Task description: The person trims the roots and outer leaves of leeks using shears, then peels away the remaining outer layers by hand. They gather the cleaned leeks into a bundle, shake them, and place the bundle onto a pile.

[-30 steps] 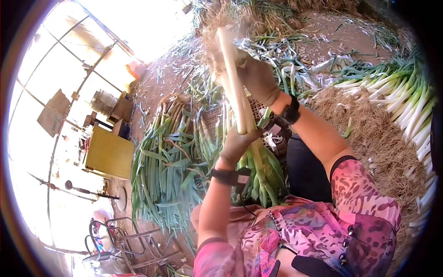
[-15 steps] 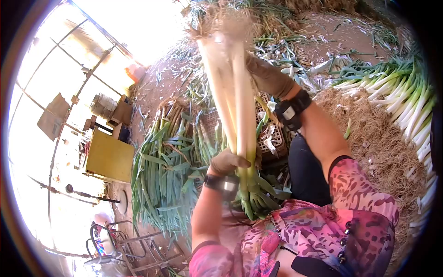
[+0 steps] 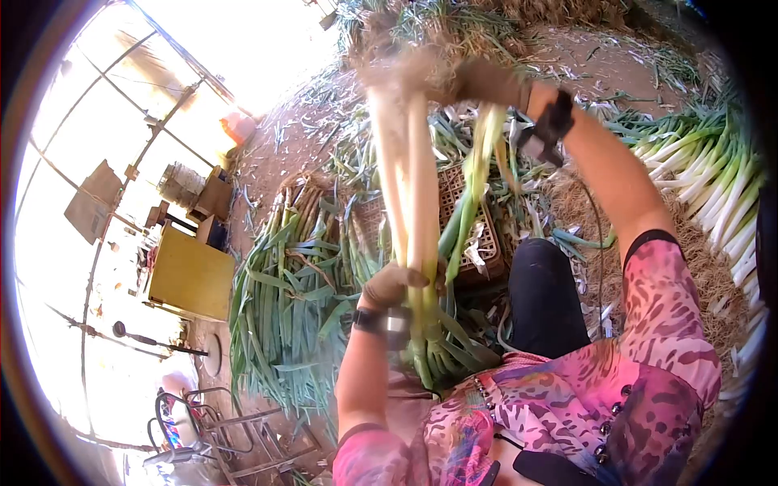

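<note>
Wearing a brown glove, my left hand [image 3: 395,285] is closed around a bunch of long, thick green onions [image 3: 420,178], low on the stalks where white turns green. The bunch stands nearly upright in front of me, blurred roots at the top and green leaves near my lap. My right hand [image 3: 490,83], also gloved and smeared by motion, is up beside the root end. A limp yellow-green outer leaf [image 3: 478,174] hangs down from its closed fingers, to the right of the white stalks.
Untrimmed green onions [image 3: 279,300] are heaped at left. A plastic crate [image 3: 474,235] stands behind the bunch. On the right, white-stemmed green onions [image 3: 705,174] lie in a row with a mass of roots [image 3: 713,279]. Metal-framed chairs [image 3: 231,429] and a yellow cabinet [image 3: 190,271] stand left.
My right hand has moved up and right from the stalks toward the roots, drawing a leaf strip away from the bunch. My left hand keeps its hold, shifted slightly left.
</note>
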A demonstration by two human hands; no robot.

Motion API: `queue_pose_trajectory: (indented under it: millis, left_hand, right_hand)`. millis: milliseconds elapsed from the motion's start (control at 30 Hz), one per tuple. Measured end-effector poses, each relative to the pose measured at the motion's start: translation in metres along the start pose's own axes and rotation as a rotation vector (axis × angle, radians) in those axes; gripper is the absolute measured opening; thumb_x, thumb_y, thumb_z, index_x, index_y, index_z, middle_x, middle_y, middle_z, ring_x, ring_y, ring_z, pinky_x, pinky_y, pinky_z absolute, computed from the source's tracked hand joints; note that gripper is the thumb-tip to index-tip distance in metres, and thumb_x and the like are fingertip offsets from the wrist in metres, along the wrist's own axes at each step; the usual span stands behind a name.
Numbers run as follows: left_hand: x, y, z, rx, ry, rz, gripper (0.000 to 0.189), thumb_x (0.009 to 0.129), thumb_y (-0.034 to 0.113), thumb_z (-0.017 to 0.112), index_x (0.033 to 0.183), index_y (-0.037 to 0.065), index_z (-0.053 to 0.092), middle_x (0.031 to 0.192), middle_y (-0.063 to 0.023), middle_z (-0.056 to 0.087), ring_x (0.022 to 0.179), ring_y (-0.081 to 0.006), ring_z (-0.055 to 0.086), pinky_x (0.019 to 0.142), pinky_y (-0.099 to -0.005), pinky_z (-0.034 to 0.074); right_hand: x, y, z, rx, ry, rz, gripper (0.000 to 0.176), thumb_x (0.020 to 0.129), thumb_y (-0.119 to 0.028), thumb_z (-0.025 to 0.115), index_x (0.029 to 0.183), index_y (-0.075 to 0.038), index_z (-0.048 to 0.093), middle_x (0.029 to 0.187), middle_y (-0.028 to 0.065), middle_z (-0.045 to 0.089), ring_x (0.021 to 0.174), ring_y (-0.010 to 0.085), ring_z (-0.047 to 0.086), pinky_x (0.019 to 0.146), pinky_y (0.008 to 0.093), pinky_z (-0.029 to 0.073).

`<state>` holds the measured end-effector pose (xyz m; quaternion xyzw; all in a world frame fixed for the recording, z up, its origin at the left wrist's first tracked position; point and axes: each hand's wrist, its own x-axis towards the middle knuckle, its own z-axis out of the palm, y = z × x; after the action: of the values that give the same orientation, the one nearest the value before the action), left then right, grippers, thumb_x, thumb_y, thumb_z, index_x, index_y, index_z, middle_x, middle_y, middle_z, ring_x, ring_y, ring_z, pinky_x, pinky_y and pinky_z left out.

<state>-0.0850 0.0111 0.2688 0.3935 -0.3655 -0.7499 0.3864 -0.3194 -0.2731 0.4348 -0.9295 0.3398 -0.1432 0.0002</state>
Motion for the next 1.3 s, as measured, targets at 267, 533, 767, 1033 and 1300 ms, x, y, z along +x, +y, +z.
queue_pose_trajectory:
  millis: [267,533,767,1033,1300]
  left_hand:
    - [0.012,-0.005,-0.006,0.185,0.035,0.072,0.037,0.077,0.017,0.069,0.11,0.0,0.065,0.092,-0.0103,0.068,0.085,-0.0228,0.066,0.081,-0.0352,0.054]
    - [0.052,-0.019,0.038,0.508,0.339,0.089,0.028,0.082,0.02,0.073,0.103,0.003,0.068,0.089,-0.0049,0.067,0.078,-0.0156,0.064,0.07,-0.0293,0.052]
    - [0.062,-0.039,0.051,0.848,0.705,0.324,0.035,0.081,0.026,0.067,0.103,0.0,0.059,0.085,-0.0202,0.066,0.076,-0.0339,0.066,0.071,-0.0435,0.052]
    - [0.104,-0.057,0.049,1.076,1.073,0.15,0.037,0.087,0.03,0.064,0.109,0.002,0.053,0.096,-0.0271,0.069,0.091,-0.0467,0.066,0.079,-0.0534,0.052]
    - [0.126,-0.071,0.068,1.261,1.116,0.146,0.036,0.088,0.027,0.065,0.11,0.004,0.05,0.091,-0.0236,0.07,0.086,-0.0435,0.069,0.075,-0.0528,0.054]
  right_hand:
    - [-0.056,0.084,-0.083,-0.421,0.734,-0.523,0.03,0.086,-0.037,0.071,0.099,-0.011,0.073,0.101,0.0101,0.074,0.092,0.0227,0.069,0.088,0.0333,0.056]
    - [-0.039,-0.043,0.03,0.341,0.188,-0.104,0.024,0.092,-0.03,0.059,0.1,-0.011,0.069,0.087,0.0117,0.069,0.08,0.0258,0.067,0.075,0.0389,0.055]
    - [-0.003,0.049,0.025,0.036,0.592,0.204,0.022,0.096,-0.024,0.054,0.1,-0.013,0.072,0.09,0.014,0.073,0.082,0.0252,0.071,0.075,0.0374,0.057]
    - [-0.037,0.024,0.032,0.676,0.155,-0.199,0.033,0.097,-0.036,0.058,0.103,-0.006,0.07,0.087,0.0065,0.071,0.073,0.0207,0.067,0.072,0.0331,0.058]
    - [-0.076,-0.051,0.108,-0.019,0.057,0.236,0.038,0.091,-0.039,0.057,0.092,-0.006,0.075,0.084,0.0164,0.072,0.079,0.0328,0.072,0.067,0.0429,0.056]
